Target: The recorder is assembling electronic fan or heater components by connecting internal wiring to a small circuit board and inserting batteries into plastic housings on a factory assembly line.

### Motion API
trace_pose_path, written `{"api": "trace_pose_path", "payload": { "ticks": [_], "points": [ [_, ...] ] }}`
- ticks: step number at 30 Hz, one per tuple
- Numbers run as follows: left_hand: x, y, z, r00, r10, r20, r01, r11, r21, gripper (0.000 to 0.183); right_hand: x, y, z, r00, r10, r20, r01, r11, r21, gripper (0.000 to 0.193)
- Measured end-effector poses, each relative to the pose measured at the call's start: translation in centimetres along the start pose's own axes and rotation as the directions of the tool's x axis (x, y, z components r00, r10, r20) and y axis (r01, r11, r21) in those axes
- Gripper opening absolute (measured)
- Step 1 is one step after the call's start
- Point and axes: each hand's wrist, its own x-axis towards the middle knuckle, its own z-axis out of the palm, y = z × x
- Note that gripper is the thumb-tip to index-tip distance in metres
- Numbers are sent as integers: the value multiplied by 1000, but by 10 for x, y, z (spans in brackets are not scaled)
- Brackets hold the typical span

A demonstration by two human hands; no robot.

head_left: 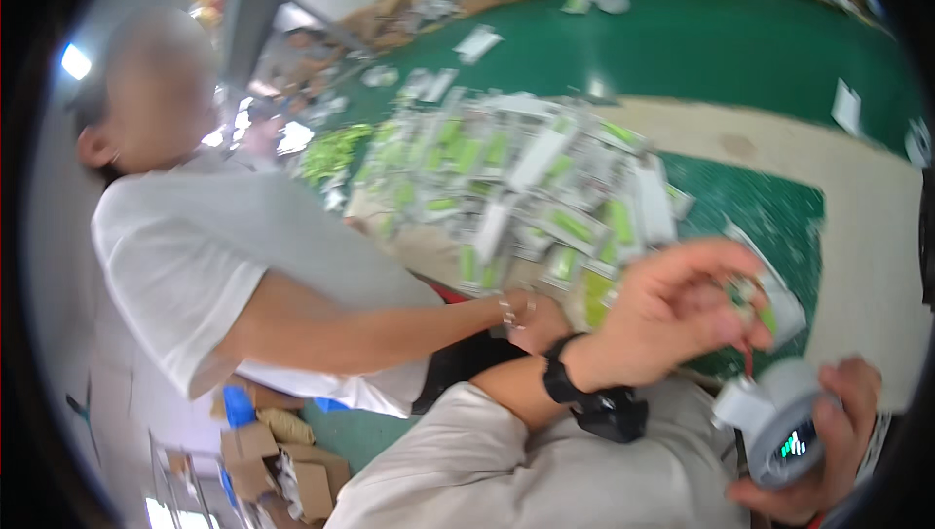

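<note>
My left hand (662, 310), with a dark band at the wrist, is raised over my lap. Its thumb and fingers pinch a small pale part (742, 297), partly hidden and blurred. A thin red wire (748, 361) hangs from it toward a round grey-and-white device (794, 422) with a lit display on its face. My right hand (840, 432) wraps round that device at the lower right. A white block (738, 402) sticks out of the device's left side. Just beyond my left hand lies a white-and-green package (779, 305) on a green mat.
A large heap of white-and-green packages (526, 178) covers the beige-and-green table (721, 42). On the left a co-worker in a white shirt (243, 237) stands close, one hand near my left forearm. Cardboard boxes (292, 475) sit at the lower left; more cartons line the far side.
</note>
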Motion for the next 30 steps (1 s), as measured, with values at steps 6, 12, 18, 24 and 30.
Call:
{"api": "trace_pose_path", "payload": {
  "ticks": [6,12,18,24,30],
  "points": [
    [-14,9,-7,990,72,119,-66,996,-57,37,25,-13,3,992,-127,-14,128,985,118,73],
    [-18,11,-17,995,51,86,-47,998,-43,37,30,-11,1,979,-179,94,167,979,121,82],
    [-11,-1,-14,998,25,59,-20,997,-72,35,16,-4,4,991,-104,86,94,989,117,83],
    [-6,-10,-18,999,-22,23,23,999,-38,34,14,3,9,995,-66,81,56,991,123,82],
    [2,-11,-13,996,-82,-38,82,997,-5,34,14,8,10,997,-17,74,5,988,156,75]
  ]
}}
